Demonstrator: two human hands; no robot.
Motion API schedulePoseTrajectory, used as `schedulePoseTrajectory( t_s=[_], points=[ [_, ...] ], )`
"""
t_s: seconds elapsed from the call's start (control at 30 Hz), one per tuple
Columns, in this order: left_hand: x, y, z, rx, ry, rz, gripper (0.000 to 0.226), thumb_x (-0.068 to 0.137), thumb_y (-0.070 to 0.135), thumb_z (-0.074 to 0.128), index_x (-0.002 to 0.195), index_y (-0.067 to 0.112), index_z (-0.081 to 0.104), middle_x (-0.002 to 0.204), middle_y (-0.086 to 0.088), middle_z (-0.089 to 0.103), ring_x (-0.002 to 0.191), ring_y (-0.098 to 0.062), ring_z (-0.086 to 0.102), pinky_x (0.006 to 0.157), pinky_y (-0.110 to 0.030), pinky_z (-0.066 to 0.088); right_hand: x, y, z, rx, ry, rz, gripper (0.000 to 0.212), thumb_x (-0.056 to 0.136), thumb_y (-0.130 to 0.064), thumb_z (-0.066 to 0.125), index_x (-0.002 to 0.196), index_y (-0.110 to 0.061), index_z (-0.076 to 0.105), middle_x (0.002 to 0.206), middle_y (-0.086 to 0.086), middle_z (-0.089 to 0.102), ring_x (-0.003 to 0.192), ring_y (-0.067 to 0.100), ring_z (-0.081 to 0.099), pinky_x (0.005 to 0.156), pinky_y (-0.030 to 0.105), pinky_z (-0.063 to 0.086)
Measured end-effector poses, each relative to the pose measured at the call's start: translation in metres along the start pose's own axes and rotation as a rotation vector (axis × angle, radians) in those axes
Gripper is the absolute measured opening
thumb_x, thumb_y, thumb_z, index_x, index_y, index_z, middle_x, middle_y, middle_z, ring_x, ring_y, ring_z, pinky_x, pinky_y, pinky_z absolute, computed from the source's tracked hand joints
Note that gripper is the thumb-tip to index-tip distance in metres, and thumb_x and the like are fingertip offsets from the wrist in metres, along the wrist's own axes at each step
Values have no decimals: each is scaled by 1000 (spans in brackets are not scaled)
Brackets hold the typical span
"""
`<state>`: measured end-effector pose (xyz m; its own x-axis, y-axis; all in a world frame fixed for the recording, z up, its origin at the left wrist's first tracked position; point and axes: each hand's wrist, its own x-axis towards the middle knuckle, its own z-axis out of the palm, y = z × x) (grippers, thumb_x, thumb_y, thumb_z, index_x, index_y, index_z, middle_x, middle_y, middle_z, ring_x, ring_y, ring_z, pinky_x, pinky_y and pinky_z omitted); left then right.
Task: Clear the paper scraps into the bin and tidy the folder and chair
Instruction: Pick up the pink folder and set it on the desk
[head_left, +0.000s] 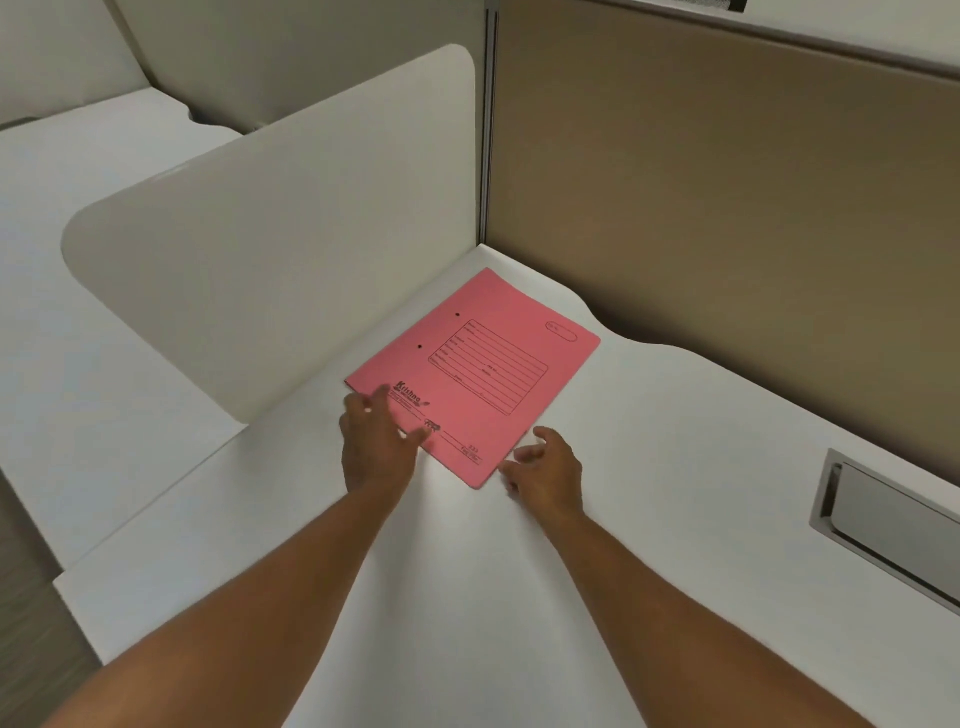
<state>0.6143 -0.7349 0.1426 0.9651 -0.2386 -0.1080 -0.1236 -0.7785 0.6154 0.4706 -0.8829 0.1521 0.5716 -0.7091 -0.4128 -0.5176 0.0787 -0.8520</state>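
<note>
The folder (480, 371) is touched at its near edge by the spread left hand (376, 447), the right hand (548, 475) spread just beside its corner, bare desk (675, 467) beyond.

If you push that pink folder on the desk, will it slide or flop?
The pink folder lies flat and thin on the smooth white desk, so it would probably slide easily. It looks like light card, so it would likely bend a little if lifted by one corner. The left hand rests on its near edge; the right hand is beside its corner.

One pink folder (475, 374), two hands, one white desk (649, 467), one metal cable hatch (883, 525).
</note>
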Motion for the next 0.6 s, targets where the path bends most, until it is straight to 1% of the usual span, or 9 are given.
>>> schedulePoseTrajectory(
  t_s=[0.03,0.07,0.1,0.13,0.2,0.27,0.33,0.43,0.6],
  points=[
    [-6,-6,6,187,-4,199,78,86,52,80,151,22,49,152,-10,46,136,-35,50,103,-52,56,-2,5,1,-160,26,-107,67,87,-7,81,147,-12,51,127,8,65,96,20,70,82,27,59],
    [-12,-11,12,305,-33,362,77,86,64,72,150,25,51,157,-9,45,140,-36,46,106,-53,53,-4,11,2,-337,41,-227,63,90,-14,79,147,-13,52,137,6,60,112,21,66,94,29,57],
    [-18,-15,18,380,-79,468,78,87,73,60,150,28,53,161,-9,45,144,-38,44,110,-56,47,-7,17,3,-504,41,-342,57,93,-20,76,146,-15,54,144,4,56,124,22,59,103,32,53],
    [-22,-17,25,425,-138,502,80,88,78,47,150,30,53,164,-9,44,148,-40,41,115,-58,41,-9,21,4,-647,24,-437,52,96,-26,71,145,-16,57,149,3,54,131,23,54,109,35,48],
    [-28,-16,34,477,-220,452,82,90,81,30,156,35,46,170,-7,35,156,-39,29,126,-62,22,-13,29,9,-825,-13,-533,46,100,-35,63,142,-19,60,153,3,53,137,25,49,114,39,43],
    [-30,-13,41,493,-220,431,81,94,81,26,161,36,38,173,-5,28,160,-39,21,128,-62,13,-15,35,14,-887,-33,-553,44,102,-40,57,141,-21,60,155,2,52,141,26,47,119,43,39],
    [-26,-10,46,506,-209,443,80,97,79,25,163,35,35,174,-6,25,161,-40,19,129,-61,13,-14,41,16,-923,-47,-573,46,103,-42,53,144,-22,57,158,-1,48,145,27,43,121,45,35],
    [-14,-2,52,526,-211,452,78,99,76,29,164,33,33,174,-8,24,160,-42,18,128,-61,16,-7,43,12,-969,-57,-596,51,103,-43,50,148,-21,50,160,-2,45,147,28,40,120,47,35],
    [5,8,55,555,-198,495,77,99,76,31,162,31,36,171,-10,30,156,-42,26,126,-60,23,9,27,5,-1043,-125,-587,56,104,-46,45,153,-19,43,161,-3,41,151,29,33,119,47,34]
  ],
)
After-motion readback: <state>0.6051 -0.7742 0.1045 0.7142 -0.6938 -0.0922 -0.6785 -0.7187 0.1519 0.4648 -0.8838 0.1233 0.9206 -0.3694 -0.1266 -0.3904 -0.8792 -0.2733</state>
